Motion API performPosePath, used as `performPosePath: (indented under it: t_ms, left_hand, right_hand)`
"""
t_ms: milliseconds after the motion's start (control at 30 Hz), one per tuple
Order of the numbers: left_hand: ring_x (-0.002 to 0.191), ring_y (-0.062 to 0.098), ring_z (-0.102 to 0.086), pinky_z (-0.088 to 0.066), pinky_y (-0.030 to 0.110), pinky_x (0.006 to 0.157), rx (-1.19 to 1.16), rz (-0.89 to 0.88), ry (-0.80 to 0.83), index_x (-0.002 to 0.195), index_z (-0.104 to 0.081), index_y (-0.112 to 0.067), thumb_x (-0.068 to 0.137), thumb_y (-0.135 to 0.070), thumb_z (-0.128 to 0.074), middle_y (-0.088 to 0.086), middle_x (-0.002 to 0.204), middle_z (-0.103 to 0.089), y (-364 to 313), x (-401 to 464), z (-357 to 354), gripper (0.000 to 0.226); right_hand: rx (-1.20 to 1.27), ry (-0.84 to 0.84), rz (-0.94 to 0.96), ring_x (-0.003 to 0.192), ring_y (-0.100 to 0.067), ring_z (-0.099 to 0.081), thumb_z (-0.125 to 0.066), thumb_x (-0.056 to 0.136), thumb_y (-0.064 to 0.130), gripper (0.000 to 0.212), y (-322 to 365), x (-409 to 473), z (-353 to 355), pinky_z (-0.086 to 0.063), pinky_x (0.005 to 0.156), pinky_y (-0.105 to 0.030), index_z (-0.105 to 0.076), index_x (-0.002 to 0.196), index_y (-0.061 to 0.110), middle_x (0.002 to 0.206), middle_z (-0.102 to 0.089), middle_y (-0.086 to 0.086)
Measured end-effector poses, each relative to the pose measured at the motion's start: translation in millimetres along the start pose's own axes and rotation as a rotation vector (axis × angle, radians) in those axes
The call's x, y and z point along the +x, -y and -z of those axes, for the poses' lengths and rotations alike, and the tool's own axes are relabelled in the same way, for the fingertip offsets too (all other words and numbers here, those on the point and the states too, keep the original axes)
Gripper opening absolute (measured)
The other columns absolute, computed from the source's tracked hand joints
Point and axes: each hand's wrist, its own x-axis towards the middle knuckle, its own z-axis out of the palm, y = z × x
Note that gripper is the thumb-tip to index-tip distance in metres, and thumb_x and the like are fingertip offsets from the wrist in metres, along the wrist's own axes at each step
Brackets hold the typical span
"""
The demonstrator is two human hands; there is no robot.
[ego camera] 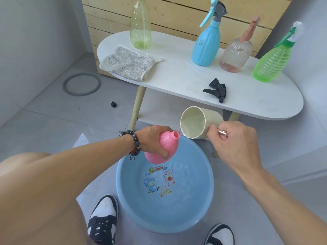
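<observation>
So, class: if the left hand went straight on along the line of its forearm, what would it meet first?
Probably the tilted cream plastic cup that the right hand holds: the left hand, gripping the pink plastic bottle, points at its rim, though depth is unclear.

The white oval table [177,80] in front of you carries a grey cloth [126,65] at its left end, with a capless pale green bottle [141,23] behind it. To the right stand a blue spray bottle [207,41], a clear pinkish spray bottle [236,53] and a green spray bottle [273,62]. A loose black spray head [216,90] lies before them. On the grey tiled floor [44,121] you have a blue basin [164,209] by your shoes [103,218], a grey ring [81,84] and a small black cube [113,104].
</observation>
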Motion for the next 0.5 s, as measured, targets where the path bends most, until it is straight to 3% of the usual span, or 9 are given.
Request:
performPosePath:
  t_ms: [167, 367, 500]
  left_hand:
    - [0.098, 0.012, -0.065, -0.059, 0.029, 0.073, -0.004, -0.011, 0.024, 0.125, -0.054, -0.043, 0.067, -0.036, -0.081, -0.015, 0.108, -0.065, -2.1, 0.3, -0.4, 0.064]
    - [0.092, 0.011, -0.064, -0.053, 0.025, 0.065, -0.003, -0.015, 0.042, 0.107, -0.049, -0.048, 0.067, -0.035, -0.082, -0.019, 0.098, -0.062, -5.1, 0.1, 0.1, 0.054]
    - [0.090, 0.010, -0.064, -0.051, 0.024, 0.065, -0.001, -0.020, 0.050, 0.107, -0.050, -0.047, 0.068, -0.033, -0.082, -0.019, 0.096, -0.062, -7.2, -0.6, 0.3, 0.053]
  right_hand:
    - [-0.082, -0.050, 0.078, 0.053, -0.029, -0.034, -0.054, 0.086, 0.022, 0.043, -3.8, -0.4, -7.7, -0.023, 0.049, -0.031, -0.022, 0.056, 0.020, 0.050, -0.021, 0.004]
    - [-0.112, -0.112, 0.126, 0.054, -0.027, -0.031, -0.050, 0.086, 0.023, 0.040, -4.7, 0.1, -7.1, -0.022, 0.052, -0.028, -0.023, 0.057, 0.020, 0.052, -0.023, 0.005]
    - [-0.123, -0.141, 0.148, 0.056, -0.025, -0.030, -0.050, 0.086, 0.021, 0.039, -3.4, 0.2, -6.6, -0.022, 0.053, -0.028, -0.023, 0.058, 0.019, 0.054, -0.023, 0.005]
